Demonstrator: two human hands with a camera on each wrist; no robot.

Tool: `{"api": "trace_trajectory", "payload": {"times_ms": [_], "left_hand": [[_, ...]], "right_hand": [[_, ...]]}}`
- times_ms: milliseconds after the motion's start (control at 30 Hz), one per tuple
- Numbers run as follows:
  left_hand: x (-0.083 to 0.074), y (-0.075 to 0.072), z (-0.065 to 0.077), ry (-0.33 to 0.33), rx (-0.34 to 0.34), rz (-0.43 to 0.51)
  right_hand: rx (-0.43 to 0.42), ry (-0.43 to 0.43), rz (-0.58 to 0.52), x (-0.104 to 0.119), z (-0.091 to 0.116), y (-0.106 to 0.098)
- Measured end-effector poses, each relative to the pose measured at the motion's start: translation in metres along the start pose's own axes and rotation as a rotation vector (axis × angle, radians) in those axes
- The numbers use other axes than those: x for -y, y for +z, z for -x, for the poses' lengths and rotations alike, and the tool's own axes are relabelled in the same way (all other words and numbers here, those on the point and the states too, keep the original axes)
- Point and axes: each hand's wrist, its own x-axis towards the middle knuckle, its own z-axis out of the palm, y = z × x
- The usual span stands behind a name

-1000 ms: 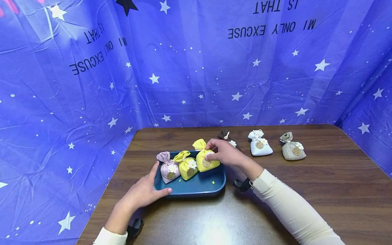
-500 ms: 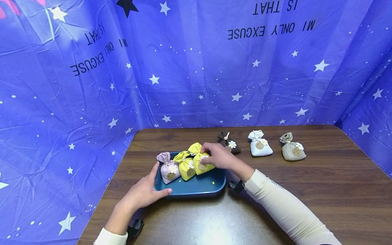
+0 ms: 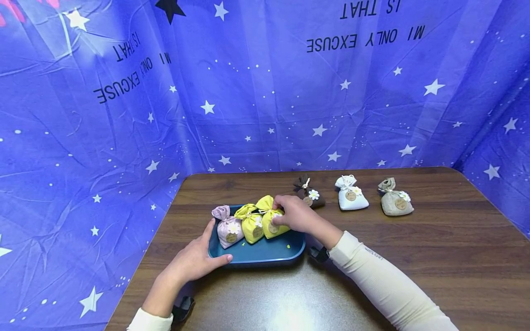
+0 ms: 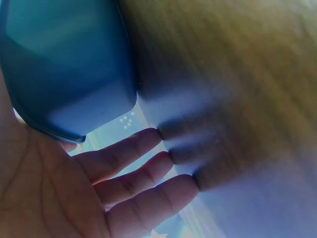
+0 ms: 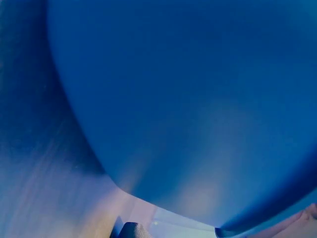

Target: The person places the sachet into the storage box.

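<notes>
At the left end of a dark blue tray (image 3: 269, 252), my left hand (image 3: 192, 259) touches the rim with thumb and forefinger spread. In the left wrist view its other fingers (image 4: 153, 201) extend loosely beside the tray's outer wall. My right hand (image 3: 300, 215) pinches a yellow sachet (image 3: 270, 226) at the tray's right side, thumb over its front. Left of that one a second yellow sachet (image 3: 250, 229) leans close against it, then a lilac sachet (image 3: 227, 231) with a white flower. The tray's wall (image 5: 188, 99) fills most of the right wrist view.
Behind my right hand lies a dark brown sachet (image 3: 310, 198), partly covered by it. A white sachet (image 3: 352, 198) and a beige sachet (image 3: 396, 203) lie farther right on the wooden table (image 3: 447, 239). A blue starry curtain (image 3: 265, 101) hangs behind.
My right hand has moved left and down with the yellow sachet, bringing it against the other yellow one. More of the brown sachet shows. The left hand has stayed at the tray.
</notes>
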Motion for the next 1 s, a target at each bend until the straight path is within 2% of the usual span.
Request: {"api": "trace_trajectory", "payload": {"times_ms": [267,500,833,1000], "left_hand": [[-0.001,0.0,0.0,-0.009,0.007,-0.002],[-0.001,0.0,0.001,-0.008,0.004,0.0],[-0.002,0.0,0.0,-0.018,0.019,0.0],[-0.001,0.0,0.0,-0.017,0.025,-0.007]], "right_hand": [[0.01,-0.004,0.025,0.001,0.001,-0.003],[-0.03,-0.016,-0.046,-0.002,0.008,-0.017],[-0.126,0.149,-0.146,-0.033,0.033,-0.06],[-0.164,0.211,-0.144,-0.054,0.049,-0.082]]}}
